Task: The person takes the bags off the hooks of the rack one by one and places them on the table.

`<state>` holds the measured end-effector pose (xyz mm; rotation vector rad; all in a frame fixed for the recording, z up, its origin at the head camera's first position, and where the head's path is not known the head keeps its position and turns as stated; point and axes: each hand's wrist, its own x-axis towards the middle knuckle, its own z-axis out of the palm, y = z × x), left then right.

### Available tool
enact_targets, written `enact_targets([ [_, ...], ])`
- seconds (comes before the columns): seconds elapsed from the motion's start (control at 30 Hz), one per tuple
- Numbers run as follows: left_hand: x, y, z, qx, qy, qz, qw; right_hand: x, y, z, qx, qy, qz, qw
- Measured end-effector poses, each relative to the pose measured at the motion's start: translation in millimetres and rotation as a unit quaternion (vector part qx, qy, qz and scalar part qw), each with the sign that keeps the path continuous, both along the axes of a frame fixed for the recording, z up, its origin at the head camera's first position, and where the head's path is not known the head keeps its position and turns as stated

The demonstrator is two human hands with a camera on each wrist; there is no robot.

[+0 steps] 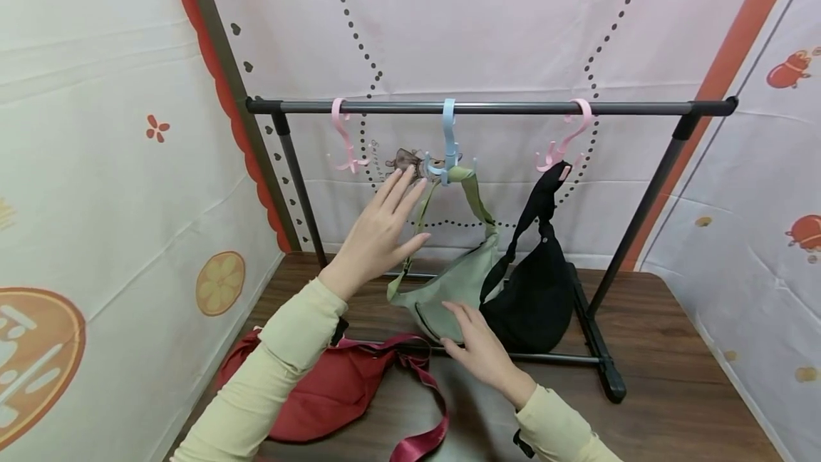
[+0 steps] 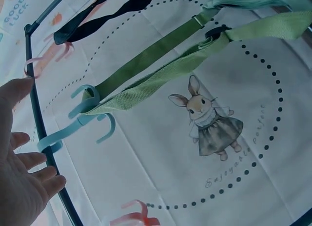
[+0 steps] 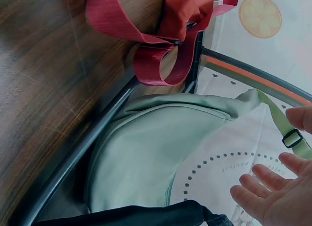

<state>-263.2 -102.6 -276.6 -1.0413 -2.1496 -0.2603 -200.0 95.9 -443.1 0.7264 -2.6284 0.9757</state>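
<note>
A light green sling bag (image 1: 458,284) hangs by its green strap (image 2: 146,65) from the blue hook (image 1: 450,137) in the middle of the rack. My left hand (image 1: 385,227), fingers extended, is in front of the strap in the head view; the left wrist view shows the hand (image 2: 24,179) near the blue hook, holding nothing. Lower down, my right hand (image 1: 482,349) is in front of the green bag's bottom with relaxed fingers. In the right wrist view that hand (image 3: 280,196) holds nothing; whether it touches the bag cannot be told.
A black bag (image 1: 535,298) hangs from the right pink hook (image 1: 569,135). Another pink hook (image 1: 343,135) sits left on the black rack bar (image 1: 513,108). On the wooden table (image 1: 680,369) lies a red bag (image 1: 333,391), its strap (image 1: 426,440) trailing forward. Printed cloth surrounds the table.
</note>
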Motion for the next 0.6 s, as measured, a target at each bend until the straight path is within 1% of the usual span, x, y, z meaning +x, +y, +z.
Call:
enact_targets([
  [0.17, -5.5, 8.2, 5.2, -0.014, 0.012, 0.009, 0.9998, 3.5, 4, -1.5, 0.007, 0.010, 0.006, 0.9999],
  [0.27, -8.7, 12.4, 8.9, -0.022, 0.031, 0.014, 0.9992, 5.0, 6, -1.3, 0.012, 0.000, 0.008, 0.9999],
  [0.37, -11.5, 16.4, 14.8, -0.033, 0.045, 0.018, 0.9983, 6.3, 8, -2.0, 0.019, -0.009, 0.008, 0.9997],
  [0.47, -13.7, 21.0, 26.5, -0.053, 0.049, 0.028, 0.9970, 7.0, 11, -1.5, 0.016, -0.010, 0.011, 0.9997],
  [0.6, -20.2, 26.2, 49.3, -0.068, 0.042, 0.037, 0.9961, 7.8, 14, 0.8, 0.007, -0.012, 0.009, 0.9999],
])
